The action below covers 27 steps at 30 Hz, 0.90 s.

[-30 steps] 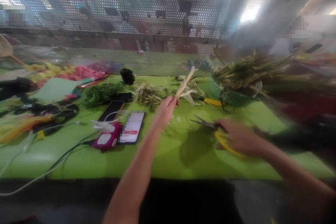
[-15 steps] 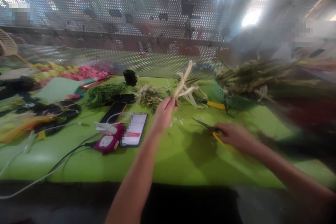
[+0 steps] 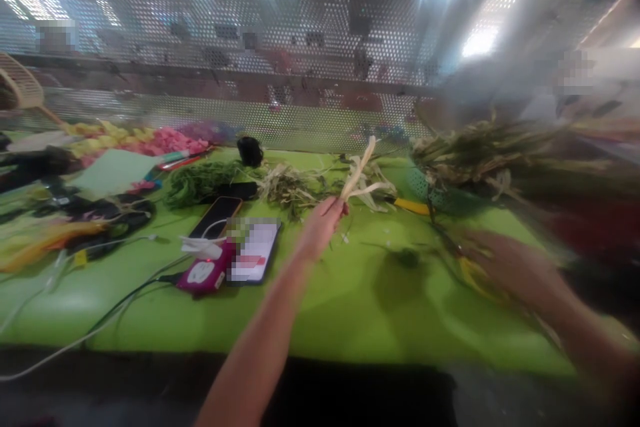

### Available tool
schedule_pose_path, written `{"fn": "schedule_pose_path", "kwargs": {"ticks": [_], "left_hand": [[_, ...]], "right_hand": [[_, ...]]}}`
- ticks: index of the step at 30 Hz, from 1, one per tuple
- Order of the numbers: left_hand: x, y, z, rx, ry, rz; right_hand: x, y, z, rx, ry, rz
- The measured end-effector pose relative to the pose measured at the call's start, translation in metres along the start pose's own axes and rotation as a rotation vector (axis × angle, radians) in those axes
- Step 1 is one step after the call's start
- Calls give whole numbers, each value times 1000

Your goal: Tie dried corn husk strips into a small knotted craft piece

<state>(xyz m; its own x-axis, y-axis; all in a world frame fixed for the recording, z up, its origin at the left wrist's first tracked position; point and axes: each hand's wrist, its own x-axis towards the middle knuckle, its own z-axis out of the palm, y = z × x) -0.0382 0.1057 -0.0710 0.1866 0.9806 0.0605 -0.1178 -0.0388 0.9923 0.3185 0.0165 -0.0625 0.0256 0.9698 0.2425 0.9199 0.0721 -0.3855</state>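
My left hand (image 3: 327,213) is closed round the lower end of a bundle of pale dried plant strips (image 3: 357,173), which fan out above the fingers. Loose pale and greenish strips (image 3: 285,183) lie on the table behind it. At the right, my right hand (image 3: 505,267) is smeared by motion, with the yellow handle of the scissors (image 3: 475,278) showing under it. A dark, thin stem (image 3: 440,230) runs beside that hand. Where the fingers sit on the handle is blurred.
A green basket (image 3: 423,183) heaped with dried stalks stands at right. A yellow-handled tool (image 3: 413,206) lies beside it. Two phones, including a lit one (image 3: 257,253), a pink power socket (image 3: 207,273) and cables are at left. Green strands (image 3: 200,180) and colourful petals lie behind.
My right hand has moved right, towards the basket side, with the scissors. My left hand has shifted slightly right and down, still holding the dried strips.
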Motion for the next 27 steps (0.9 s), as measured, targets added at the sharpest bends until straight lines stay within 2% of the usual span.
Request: {"fn": "schedule_pose_path", "kwargs": {"ticks": [2, 6, 8, 11, 13, 15, 18, 21, 24, 27], "left_hand": [[0, -3, 6, -12, -32, -19], [-1, -10, 15, -20, -64, -47], [-1, -13, 16, -1, -71, -50], [1, -19, 13, 49, -80, -47], [4, -22, 9, 90, -81, -46], [5, -22, 7, 153, -76, -35], [5, -18, 8, 309, -106, 20], [2, -13, 13, 485, -180, 69], [0, -13, 17, 591, -251, 84], [0, -18, 16, 632, -312, 117]], "right_hand": [[7, -43, 3, 184, -65, -36], [25, -128, 29, 796, -428, 62], [34, -154, 48, 1007, -493, 125], [47, -167, 72, 1198, -488, 167], [56, -162, 79, 1150, -475, 120], [63, -154, 78, 963, -423, -4], [67, -144, 68, 626, -242, -258], [67, -140, 58, 403, -75, -458], [65, -139, 53, 206, 31, -554], [67, -138, 50, 19, 68, -653]]}}
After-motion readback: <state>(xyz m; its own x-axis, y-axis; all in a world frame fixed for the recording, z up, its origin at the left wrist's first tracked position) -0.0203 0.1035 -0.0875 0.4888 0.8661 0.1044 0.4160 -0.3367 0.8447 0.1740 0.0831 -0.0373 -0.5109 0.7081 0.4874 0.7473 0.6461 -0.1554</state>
